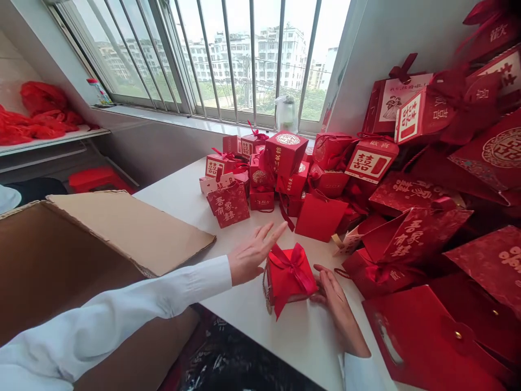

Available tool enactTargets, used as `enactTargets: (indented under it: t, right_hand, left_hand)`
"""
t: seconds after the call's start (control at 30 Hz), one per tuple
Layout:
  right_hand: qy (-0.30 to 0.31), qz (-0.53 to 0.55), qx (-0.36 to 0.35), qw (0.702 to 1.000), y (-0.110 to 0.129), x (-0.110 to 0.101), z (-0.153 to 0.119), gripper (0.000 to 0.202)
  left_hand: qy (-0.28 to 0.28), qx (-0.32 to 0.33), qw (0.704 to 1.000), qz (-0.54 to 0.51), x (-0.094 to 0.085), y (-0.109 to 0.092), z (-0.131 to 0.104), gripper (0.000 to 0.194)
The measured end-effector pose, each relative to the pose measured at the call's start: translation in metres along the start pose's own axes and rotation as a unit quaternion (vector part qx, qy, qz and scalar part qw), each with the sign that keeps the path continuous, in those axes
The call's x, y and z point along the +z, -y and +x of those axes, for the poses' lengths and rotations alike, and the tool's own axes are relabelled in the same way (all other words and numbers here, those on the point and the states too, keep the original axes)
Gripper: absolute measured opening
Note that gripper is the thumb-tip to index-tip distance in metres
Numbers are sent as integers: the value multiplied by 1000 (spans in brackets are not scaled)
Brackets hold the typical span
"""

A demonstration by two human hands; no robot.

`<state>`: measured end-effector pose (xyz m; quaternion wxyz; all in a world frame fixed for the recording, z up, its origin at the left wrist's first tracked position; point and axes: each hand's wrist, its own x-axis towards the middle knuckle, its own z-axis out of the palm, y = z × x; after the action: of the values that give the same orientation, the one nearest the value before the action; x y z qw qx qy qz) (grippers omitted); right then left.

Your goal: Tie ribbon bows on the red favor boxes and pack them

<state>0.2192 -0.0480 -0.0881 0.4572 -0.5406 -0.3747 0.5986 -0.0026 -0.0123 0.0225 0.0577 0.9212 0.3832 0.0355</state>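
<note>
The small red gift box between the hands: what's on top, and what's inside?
A glossy red ribbon bow sits on top of the small red gift box, one tail hanging over its edge. The inside can't be seen: the top covers it.

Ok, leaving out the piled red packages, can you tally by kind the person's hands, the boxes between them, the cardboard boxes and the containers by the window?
Hands: 2 (left hand, right hand)
Bow-tied red box between them: 1
Cardboard box: 1
Containers by the window: 2 (clear container, red-lidded container)
Total: 6
</note>
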Motion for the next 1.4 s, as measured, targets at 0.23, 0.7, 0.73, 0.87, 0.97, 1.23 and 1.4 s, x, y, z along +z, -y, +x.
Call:
enactTargets:
  t: [0.23, 0.7, 0.73, 0.87, 0.97, 1.23, 1.4]
  right_hand:
    - [21, 139, 5, 990, 0, 7, 3, 59]
    - [39, 119, -143, 982, 94, 12, -8, 37]
    - [38, 96, -146, 984, 98, 9, -10, 36]
    - [38, 26, -135, 990, 107, 1, -15, 34]
    - [46, -2, -135, 990, 111, 7, -15, 32]
    - [65, -92, -145, 983, 123, 34, -14, 29]
    - [40, -134, -156, 978, 128, 47, -9, 34]
  left_hand:
    - [36, -227, 920, -319, 50, 34, -28, 107]
    - [90, -347, 806, -472, 26, 57, -17, 40]
    - [92, -352, 797, -482, 15, 62, -20, 40]
    - [91, -332, 727, -594, -33, 71, -36, 46]
    - [79, -317, 674, -663, -60, 66, -41, 51]
    - [55, -276, 624, -729, -79, 54, -24, 45]
    - [46, -243, 617, -748, -81, 59, -9, 34]
